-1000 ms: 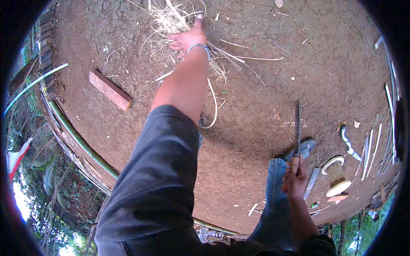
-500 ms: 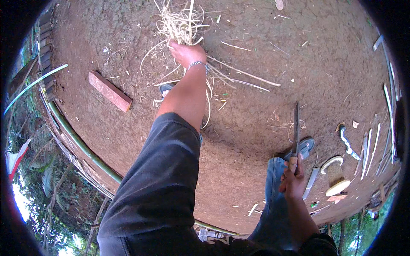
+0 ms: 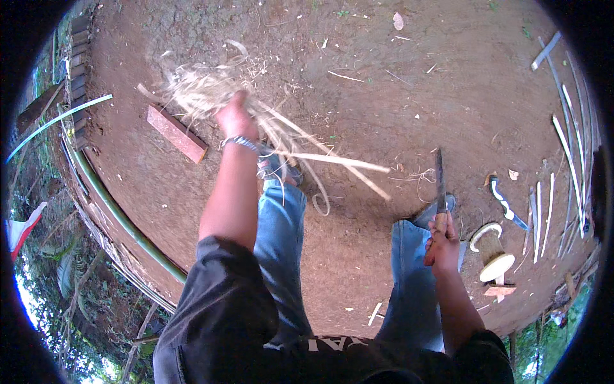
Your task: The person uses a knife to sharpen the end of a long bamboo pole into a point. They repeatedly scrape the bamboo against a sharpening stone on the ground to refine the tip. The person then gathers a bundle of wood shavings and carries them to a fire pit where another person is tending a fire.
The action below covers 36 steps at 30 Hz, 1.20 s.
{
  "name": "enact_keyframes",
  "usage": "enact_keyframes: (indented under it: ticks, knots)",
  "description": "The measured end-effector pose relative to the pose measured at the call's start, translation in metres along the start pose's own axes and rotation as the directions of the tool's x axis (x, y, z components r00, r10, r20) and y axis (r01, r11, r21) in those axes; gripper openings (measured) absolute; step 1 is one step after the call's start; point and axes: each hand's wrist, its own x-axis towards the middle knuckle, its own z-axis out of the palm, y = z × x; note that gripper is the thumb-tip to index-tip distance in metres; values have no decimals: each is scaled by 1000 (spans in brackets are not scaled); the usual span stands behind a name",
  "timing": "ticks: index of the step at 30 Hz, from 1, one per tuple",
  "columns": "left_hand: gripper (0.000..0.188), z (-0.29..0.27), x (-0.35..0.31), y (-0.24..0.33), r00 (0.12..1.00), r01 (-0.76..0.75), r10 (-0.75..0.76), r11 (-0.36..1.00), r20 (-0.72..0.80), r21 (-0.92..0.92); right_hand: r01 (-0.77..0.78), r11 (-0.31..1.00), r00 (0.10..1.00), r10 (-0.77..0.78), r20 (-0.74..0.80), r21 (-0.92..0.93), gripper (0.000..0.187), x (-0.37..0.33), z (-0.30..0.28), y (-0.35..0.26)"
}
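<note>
A tangled bundle of pale, thin wood or bamboo shavings (image 3: 201, 93), blurred by motion, is gripped in my left hand (image 3: 236, 120). Longer strips (image 3: 332, 160) trail out of that hand to the right, over the ground. Below the wrist, my left foot (image 3: 279, 169) shows partly behind the strips. In my right hand (image 3: 444, 248) is a long knife (image 3: 440, 182), held by its wooden handle with the dark blade pointing away from me, above my right foot. Nothing touches the blade.
A reddish brick-like block (image 3: 177, 133) lies left, beside the shavings. On the right are a folding-type knife with a curved handle (image 3: 502, 197), a pale spool-shaped piece (image 3: 492, 251) and several pale strips (image 3: 549, 214). A green bamboo pole (image 3: 121, 214) edges the dirt ground at left.
My left hand has swung left and a little nearer, carrying the bundle of shavings toward the block. My right hand still holds the knife in nearly the same place.
</note>
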Motion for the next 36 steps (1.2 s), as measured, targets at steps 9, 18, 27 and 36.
enact_keyframes:
  ticks: [9, 18, 27, 36]
  knots:
    - [29, -174, 40, 305, 996, -12, 10, 1000, -86, -23, 187, 967, 960, -218, -175, -174, 59, -66, -66, -18]
    - [34, -187, 46, 577, 969, -238, 245, 962, -35, 135, 11, 920, 897, -182, -402, -392, 38, -259, -131, 21]
    - [41, -72, 15, 710, 953, -183, 209, 974, 219, -133, -69, 867, 828, -226, -513, -493, 48, -420, -107, 160]
    - [43, 77, -132, 712, 793, -199, 197, 978, 576, -60, -276, 929, 926, 188, -326, -247, 37, -457, -67, 204]
